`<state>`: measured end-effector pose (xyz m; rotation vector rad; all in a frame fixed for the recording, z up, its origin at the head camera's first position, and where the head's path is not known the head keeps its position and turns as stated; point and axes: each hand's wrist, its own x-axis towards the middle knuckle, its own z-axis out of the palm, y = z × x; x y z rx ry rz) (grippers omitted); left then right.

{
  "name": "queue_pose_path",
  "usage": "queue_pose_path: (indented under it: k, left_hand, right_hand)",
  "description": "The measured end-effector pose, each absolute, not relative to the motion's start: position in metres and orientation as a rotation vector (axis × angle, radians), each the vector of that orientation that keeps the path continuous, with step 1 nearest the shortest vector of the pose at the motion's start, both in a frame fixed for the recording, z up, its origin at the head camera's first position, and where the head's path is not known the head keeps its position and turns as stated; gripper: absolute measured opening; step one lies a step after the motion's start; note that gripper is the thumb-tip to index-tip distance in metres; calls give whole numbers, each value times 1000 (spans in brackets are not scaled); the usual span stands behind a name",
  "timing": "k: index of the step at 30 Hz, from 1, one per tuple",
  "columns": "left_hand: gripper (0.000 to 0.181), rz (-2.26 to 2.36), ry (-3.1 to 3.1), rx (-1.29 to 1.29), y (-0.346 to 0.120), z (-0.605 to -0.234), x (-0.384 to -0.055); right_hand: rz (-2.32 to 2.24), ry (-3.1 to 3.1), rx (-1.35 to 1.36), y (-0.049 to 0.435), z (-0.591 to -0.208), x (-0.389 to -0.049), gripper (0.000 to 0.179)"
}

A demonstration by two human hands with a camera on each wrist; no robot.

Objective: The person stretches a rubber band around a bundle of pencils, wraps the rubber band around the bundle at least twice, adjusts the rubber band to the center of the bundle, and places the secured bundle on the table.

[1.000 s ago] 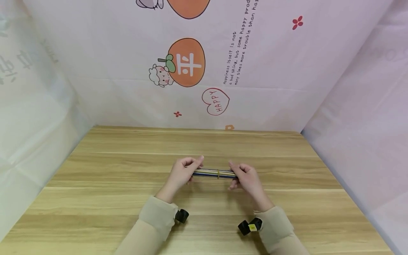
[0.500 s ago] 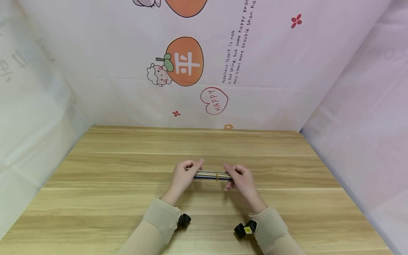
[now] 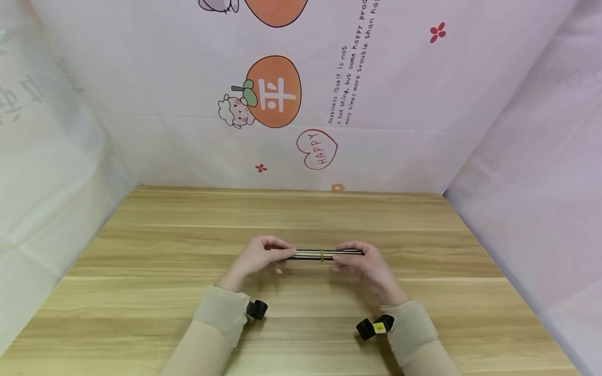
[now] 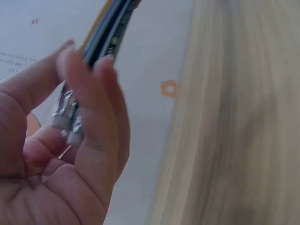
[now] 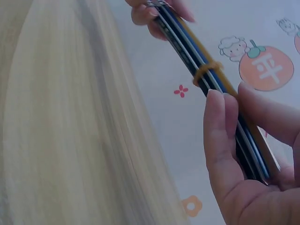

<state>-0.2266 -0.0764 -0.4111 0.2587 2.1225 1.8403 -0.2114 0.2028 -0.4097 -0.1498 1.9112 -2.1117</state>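
Note:
A bundle of pencils [image 3: 308, 255] is held level above the table between both hands. A tan rubber band [image 5: 207, 73] circles it near its middle. Dark, blue and yellow barrels show in the right wrist view. My left hand [image 3: 258, 257] pinches the left end between thumb and fingers. White erasers and silvery ferrules [image 4: 69, 115] stick out inside that hand in the left wrist view. At the other end, my right hand [image 3: 369, 262] grips the bundle just right of the band, thumb on one side and fingers on the other. Fingers partly hide both ends.
The wood-grain table [image 3: 141, 292] spreads beneath the hands. A pale printed cloth [image 3: 400, 151] rises behind it, and similar cloth hangs at both sides. Black cameras [image 3: 256, 309] are strapped on the beige sleeves at both wrists.
Both hands have shifted outward slightly and turned, thumbs now lying lower along the bundle. The pencils appear rolled, with dark barrels showing now. The rubber band stays near the middle.

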Motion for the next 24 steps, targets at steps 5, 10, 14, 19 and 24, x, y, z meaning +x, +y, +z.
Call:
queue_pose_path:
  k: [5, 10, 14, 19, 24]
  left_hand:
    - [29, 1876, 2078, 233, -86, -411, -229]
    - [27, 1857, 2115, 197, -84, -413, -230]
    - [26, 1820, 2156, 212, -80, -416, -231]
    - [24, 1768, 2224, 246, -80, -419, -230]
    - [22, 1669, 2314, 210, -82, -421, -229]
  right_hand:
    - [-2150, 1868, -151, 207, -413, -215, 20]
    - [-2127, 1939, -103, 200, -415, -213, 34]
    - [-2069, 2013, -66, 194, -418, -213, 44]
    - [-2014, 2072, -14, 194, -423, -215, 41]
    - [-1970, 2062, 27, 196, -429, -216, 35]
